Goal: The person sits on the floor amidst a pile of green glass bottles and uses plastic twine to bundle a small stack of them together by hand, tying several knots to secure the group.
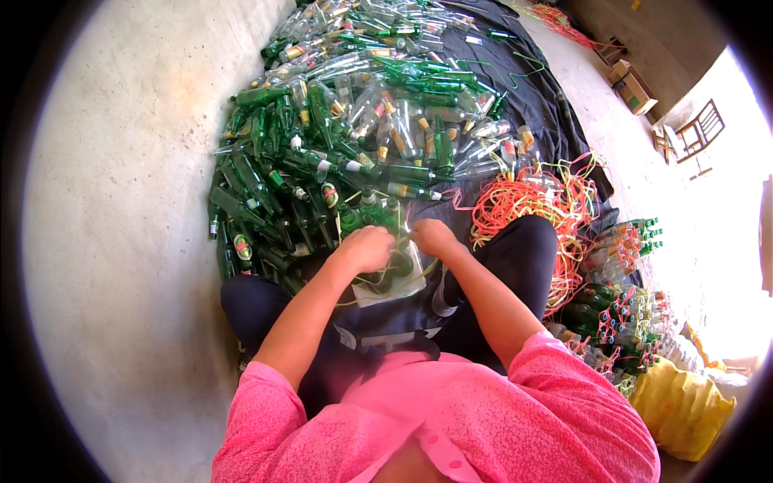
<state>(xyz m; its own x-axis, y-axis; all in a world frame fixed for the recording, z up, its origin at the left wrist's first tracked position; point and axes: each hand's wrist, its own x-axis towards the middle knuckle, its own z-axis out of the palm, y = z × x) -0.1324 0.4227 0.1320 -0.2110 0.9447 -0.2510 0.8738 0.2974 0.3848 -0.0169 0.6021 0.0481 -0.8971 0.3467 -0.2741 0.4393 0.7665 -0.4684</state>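
Between my legs several green glass bottles stand close together on a white pad. A pale yellow-green plastic strap runs around and among them. My left hand is closed over the near side of the group, at the strap. Just to its right, my right hand is closed with its fingertips pinching a length of strap by the bottle necks. The hands are a little apart. My fingers and palms partly hide the bottles and the strap's ends.
A large heap of green and clear glass bottles lies ahead on a black sheet. Tangled red and yellow strapping lies beside my right knee. Strapped bottle bundles and a yellow sack stand at right. A wall rises at left.
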